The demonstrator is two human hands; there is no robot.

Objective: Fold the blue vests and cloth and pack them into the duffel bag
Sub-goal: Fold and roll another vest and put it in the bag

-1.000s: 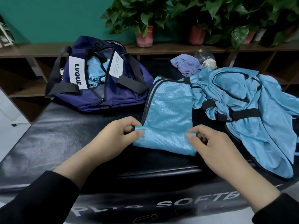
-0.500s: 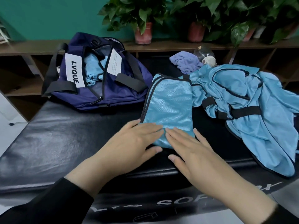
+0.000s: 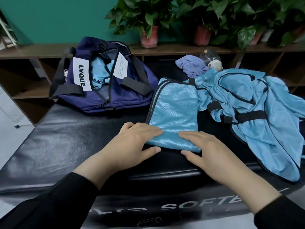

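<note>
Both hands are lying flat with straight fingers, gripping nothing. The left hand (image 3: 132, 144) is pressing on the near left corner of the folded vest (image 3: 173, 111) at the frame's centre; the right hand (image 3: 208, 151) is pressing its near right corner. The vest's near edge is lying doubled over on the black mat (image 3: 57, 146). The duffel bag (image 3: 105, 76) is sitting open at upper left, blue fabric showing inside. A heap of vests (image 3: 257, 113) is sprawling at right, touching the purple cloth (image 3: 191, 66) behind it.
</note>
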